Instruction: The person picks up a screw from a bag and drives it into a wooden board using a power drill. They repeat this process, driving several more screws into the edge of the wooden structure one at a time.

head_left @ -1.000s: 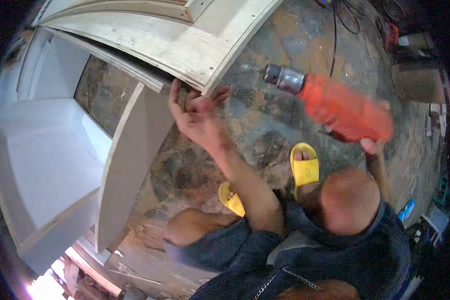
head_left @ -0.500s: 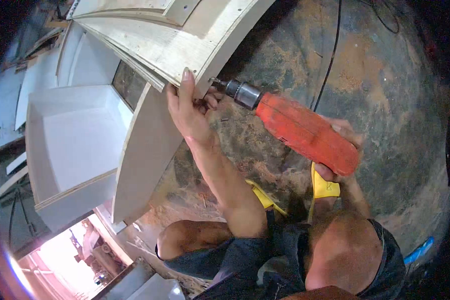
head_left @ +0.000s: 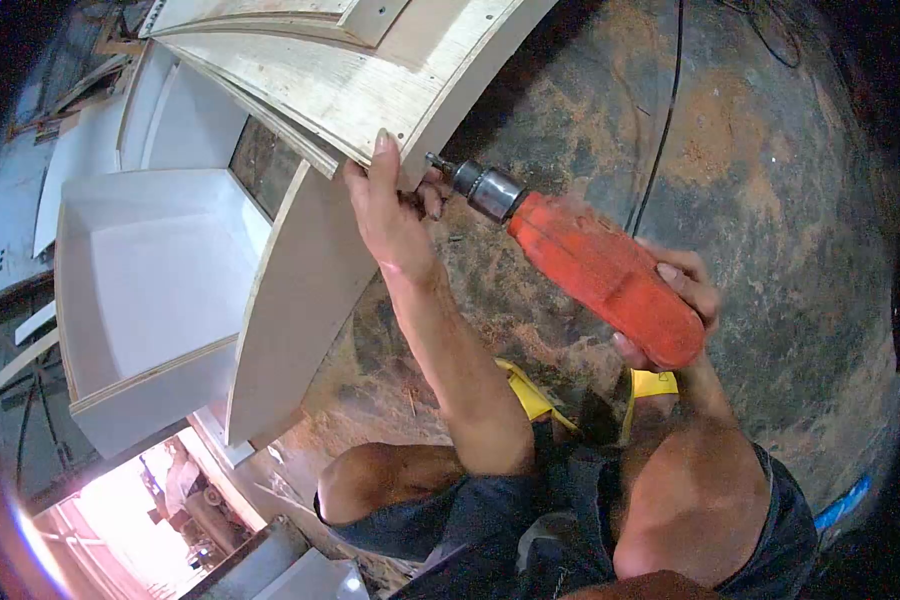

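Note:
My right hand [head_left: 682, 290] is wrapped round the back of a red power drill [head_left: 610, 275]. The drill's black chuck [head_left: 490, 190] points up and left, and its bit is right at the edge of a pale plywood cabinet piece [head_left: 410, 85]. At the near corner of that piece, my left hand [head_left: 395, 215] has its thumb on the top face and its fingers curled underneath, close to the bit. Small screw heads or holes dot the plywood. Below the left hand's corner stands a curved-edged board [head_left: 300, 290].
A white open box, like a drawer [head_left: 155, 290], lies at left. A black cable [head_left: 660, 150] runs over the stained floor behind the drill. My feet in yellow-strapped footwear [head_left: 532, 392] are below. Wood offcuts [head_left: 30, 350] lie at far left, beside a bright opening.
The drill's back end has swung slightly down and toward me, while its bit stays by the plywood edge. My left hand keeps its hold on the corner.

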Motion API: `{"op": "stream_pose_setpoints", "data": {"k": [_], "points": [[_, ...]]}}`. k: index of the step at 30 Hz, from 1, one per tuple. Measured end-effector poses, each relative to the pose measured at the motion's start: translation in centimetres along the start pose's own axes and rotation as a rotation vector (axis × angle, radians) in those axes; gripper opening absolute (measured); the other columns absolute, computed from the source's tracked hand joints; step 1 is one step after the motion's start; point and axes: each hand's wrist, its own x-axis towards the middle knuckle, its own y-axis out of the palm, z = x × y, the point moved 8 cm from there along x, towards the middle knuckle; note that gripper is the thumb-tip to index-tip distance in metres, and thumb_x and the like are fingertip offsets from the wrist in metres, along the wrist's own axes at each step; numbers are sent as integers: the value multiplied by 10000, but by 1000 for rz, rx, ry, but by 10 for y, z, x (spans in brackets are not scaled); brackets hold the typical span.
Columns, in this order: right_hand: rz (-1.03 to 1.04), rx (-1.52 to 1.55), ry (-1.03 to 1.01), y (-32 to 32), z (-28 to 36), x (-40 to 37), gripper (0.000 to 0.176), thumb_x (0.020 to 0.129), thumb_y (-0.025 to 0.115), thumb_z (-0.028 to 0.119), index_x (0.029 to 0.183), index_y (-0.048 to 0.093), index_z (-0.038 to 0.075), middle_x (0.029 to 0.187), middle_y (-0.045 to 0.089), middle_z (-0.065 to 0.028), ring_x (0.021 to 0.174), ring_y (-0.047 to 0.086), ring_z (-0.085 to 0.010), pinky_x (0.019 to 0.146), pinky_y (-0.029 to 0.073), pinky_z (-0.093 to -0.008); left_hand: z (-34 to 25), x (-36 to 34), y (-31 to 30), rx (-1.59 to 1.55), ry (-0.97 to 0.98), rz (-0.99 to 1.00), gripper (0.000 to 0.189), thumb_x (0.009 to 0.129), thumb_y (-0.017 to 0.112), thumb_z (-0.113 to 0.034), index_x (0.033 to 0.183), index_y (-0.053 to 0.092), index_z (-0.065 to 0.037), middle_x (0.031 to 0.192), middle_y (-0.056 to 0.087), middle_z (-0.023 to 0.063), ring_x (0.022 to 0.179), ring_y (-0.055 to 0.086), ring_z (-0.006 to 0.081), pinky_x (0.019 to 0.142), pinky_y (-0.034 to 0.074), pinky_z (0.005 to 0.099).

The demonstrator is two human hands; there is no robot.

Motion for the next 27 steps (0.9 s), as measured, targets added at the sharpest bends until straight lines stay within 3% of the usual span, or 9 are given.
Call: {"op": "stream_pose_setpoints", "data": {"k": [7, 9, 12, 18, 20, 21, 23, 27], "points": [[76, -135, 32, 4, 21, 14, 640, 661, 720, 278, 1161, 398, 42, 1100, 506, -229, 956, 543, -314, 780, 468, -392, -4, -1, 3, -4, -71, 87, 283, 832, 546, -318, 912, 527, -47, 752, 564, 68, 571, 521, 145, 474, 390, 229], [94, -140, 42, 6, 25, 18, 639, 664, 719, 271, 1164, 396, 39, 1092, 508, -228, 953, 545, -313, 775, 471, -390, 6, 1, 4, -181, -233, 79, 317, 836, 533, -323, 965, 525, -34, 781, 569, 80, 597, 541, 165, 491, 433, 241], [51, -135, 60, 3, 28, 24, 631, 664, 724, 278, 1159, 414, 41, 1084, 512, -222, 939, 552, -317, 757, 480, -385, 6, 17, 14, -214, -100, 10, 335, 844, 516, -308, 1015, 508, -21, 816, 575, 86, 623, 564, 187, 497, 463, 264], [42, -181, 101, 4, 23, 10, 646, 637, 774, 270, 1149, 461, 32, 1058, 535, -224, 902, 590, -324, 725, 526, -372, 12, 14, 18, -330, -89, 111, 336, 852, 498, -294, 1034, 486, -11, 848, 578, 88, 648, 582, 185, 490, 467, 281], [25, -186, 83, 5, 14, -11, 519, 740, 681, 263, 1137, 457, 14, 1060, 532, -208, 917, 581, -280, 749, 503, -355, 12, 13, 18, -322, -89, 79, 332, 854, 494, -296, 1028, 488, -13, 842, 578, 89, 655, 582, 182, 500, 469, 280], [26, -185, 93, 6, 18, -13, 519, 740, 681, 263, 1137, 457, 14, 1060, 532, -208, 917, 581, -280, 749, 503, -355, 11, 13, 16, -310, -86, 49, 327, 856, 489, -298, 1021, 490, -15, 836, 578, 89, 663, 583, 179, 511, 472, 278], [41, 49, 503, 6, -1, -22, 467, 759, 673, 184, 1144, 464, 20, 1066, 531, -194, 906, 586, -270, 736, 510, -349, 11, 13, 17, -295, -93, 64, 325, 859, 486, -300, 1021, 492, -18, 840, 578, 87, 673, 583, 180, 521, 471, 277], [43, -65, 298, 5, 18, 6, 481, 744, 681, 141, 1158, 463, 31, 1073, 521, -194, 907, 580, -280, 727, 510, -352, 14, 13, 14, -276, -93, 51, 326, 863, 480, -302, 1024, 493, -19, 855, 578, 84, 699, 583, 185, 535, 472, 283]]}}
